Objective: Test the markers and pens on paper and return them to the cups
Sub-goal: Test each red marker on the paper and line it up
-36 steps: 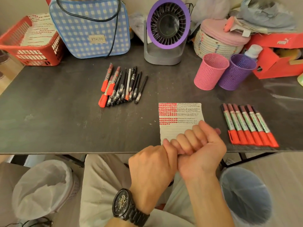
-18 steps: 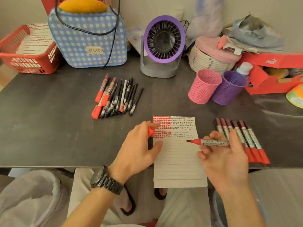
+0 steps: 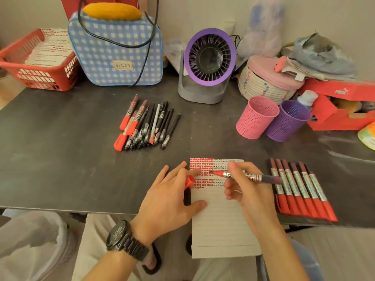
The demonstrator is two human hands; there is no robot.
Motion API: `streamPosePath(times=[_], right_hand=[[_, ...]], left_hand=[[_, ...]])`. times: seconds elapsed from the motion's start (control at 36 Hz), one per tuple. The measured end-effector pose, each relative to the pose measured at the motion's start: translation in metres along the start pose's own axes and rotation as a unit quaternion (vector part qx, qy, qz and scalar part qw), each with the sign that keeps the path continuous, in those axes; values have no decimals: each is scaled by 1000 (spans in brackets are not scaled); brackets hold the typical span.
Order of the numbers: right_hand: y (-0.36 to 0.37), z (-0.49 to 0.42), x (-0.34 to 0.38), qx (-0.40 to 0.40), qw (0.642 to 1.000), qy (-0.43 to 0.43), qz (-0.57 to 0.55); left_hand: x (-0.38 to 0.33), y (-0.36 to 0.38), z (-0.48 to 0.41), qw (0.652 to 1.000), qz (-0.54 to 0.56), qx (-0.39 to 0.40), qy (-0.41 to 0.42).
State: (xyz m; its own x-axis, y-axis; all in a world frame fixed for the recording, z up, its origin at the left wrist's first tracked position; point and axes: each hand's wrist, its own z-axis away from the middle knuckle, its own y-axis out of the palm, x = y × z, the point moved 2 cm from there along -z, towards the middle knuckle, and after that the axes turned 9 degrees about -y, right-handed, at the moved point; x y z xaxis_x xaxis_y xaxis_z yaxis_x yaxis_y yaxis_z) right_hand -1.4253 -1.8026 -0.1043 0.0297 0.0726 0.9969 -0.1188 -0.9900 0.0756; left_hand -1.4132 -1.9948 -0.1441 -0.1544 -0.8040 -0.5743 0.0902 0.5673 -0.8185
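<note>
Dark table [image 3: 60, 159] | paper [image 3: 221, 230] at its near edge, overhanging | left hand [image 3: 168, 201]: thumb flat on paper, fingers pinching red cap [image 3: 189, 181] | right hand [image 3: 249, 195] pinching uncapped marker [image 3: 253, 177], tip over paper's red marks | pink cup [image 3: 256, 117], purple cup [image 3: 288, 120] side by side, far right

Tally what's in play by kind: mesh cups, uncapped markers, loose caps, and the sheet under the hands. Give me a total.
Mesh cups: 2 (pink mesh cup, purple mesh cup)
Uncapped red marker, in the right hand: 1
Red cap, in the left hand: 1
Lined paper: 1
Total: 5
</note>
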Motion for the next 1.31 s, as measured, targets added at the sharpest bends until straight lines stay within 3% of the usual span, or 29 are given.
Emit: streamPosePath(times=[0.42,0.72,1.31], right_hand=[[2,-14,-31,-65,979,-94,170],[4,-12,-30,-49,966,-153,205],[6,-13,-32,-34,958,-158,235]], left_hand=[[4,5,-1,999,12,-32,-7],[0,2,-1,999,13,-34,-6],[3,5,-2,999,3,-44,-2]])
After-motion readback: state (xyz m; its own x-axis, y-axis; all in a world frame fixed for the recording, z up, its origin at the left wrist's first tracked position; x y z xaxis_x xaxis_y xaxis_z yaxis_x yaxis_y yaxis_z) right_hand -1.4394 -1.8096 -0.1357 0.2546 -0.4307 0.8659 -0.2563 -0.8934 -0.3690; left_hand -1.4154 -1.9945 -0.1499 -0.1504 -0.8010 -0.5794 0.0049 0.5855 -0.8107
